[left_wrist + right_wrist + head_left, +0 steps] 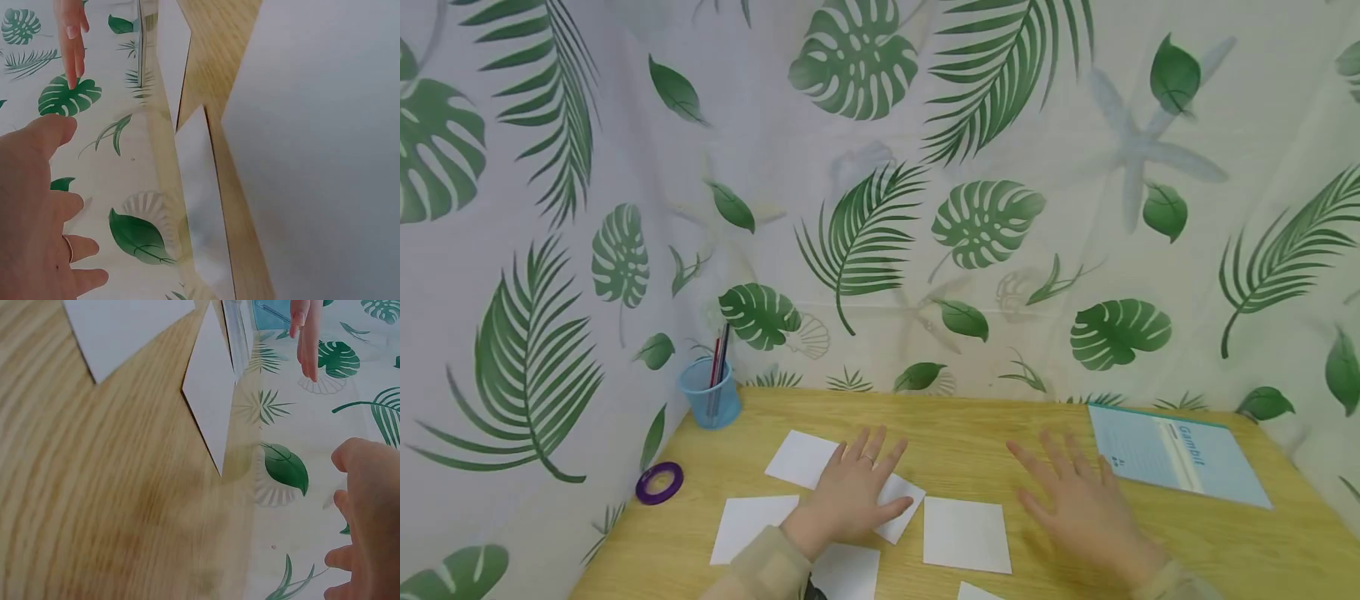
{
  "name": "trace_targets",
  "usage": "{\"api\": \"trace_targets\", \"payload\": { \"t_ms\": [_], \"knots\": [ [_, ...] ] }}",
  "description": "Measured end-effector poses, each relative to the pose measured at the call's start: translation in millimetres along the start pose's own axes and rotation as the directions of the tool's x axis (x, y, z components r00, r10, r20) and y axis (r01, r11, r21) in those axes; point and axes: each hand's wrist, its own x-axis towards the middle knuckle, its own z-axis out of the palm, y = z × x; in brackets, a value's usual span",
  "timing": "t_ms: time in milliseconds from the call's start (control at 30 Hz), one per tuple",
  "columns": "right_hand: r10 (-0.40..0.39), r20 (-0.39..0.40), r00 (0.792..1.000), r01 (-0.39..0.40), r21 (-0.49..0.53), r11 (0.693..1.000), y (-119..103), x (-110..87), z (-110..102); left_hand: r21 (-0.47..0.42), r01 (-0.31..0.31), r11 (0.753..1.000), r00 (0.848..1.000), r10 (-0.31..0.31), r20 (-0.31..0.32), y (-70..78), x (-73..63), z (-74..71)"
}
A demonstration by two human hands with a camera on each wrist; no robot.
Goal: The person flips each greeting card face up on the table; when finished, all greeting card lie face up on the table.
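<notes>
My left hand (853, 492) is held over the white square cards with its fingers spread, gripping nothing. One card (897, 500) lies partly hidden beneath it, and another card (803, 458) shows just behind its fingers. My right hand (1086, 512), fingers also spread, hovers above the table to the right of a white card (967, 534). In the left wrist view a ring (69, 249) shows on one finger, and the hand stands above the level of the cards. The right wrist view shows the right hand (372, 519) raised off the wood, holding nothing.
More white cards (752, 525) lie at the left and front of the wooden table (970, 425). A blue mesh cup (711, 400) with pens stands at the back left, near a purple tape roll (659, 483). A light blue notebook (1180, 458) lies at the back right.
</notes>
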Motion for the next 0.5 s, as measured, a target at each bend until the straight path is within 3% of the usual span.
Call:
{"api": "trace_targets", "payload": {
  "t_ms": [200,500],
  "knots": [
    [-0.059,-0.017,0.998,0.058,-0.025,0.998,-2.9,-7.4,7.3,0.045,-0.083,0.995,0.996,0.082,0.031,8.7,-2.5,3.8],
    [-0.109,0.009,0.994,0.109,-0.029,0.994,-3.4,-16.5,15.7,-0.016,-0.152,0.988,0.983,0.153,0.099,18.9,-4.8,5.0]
  ]
}}
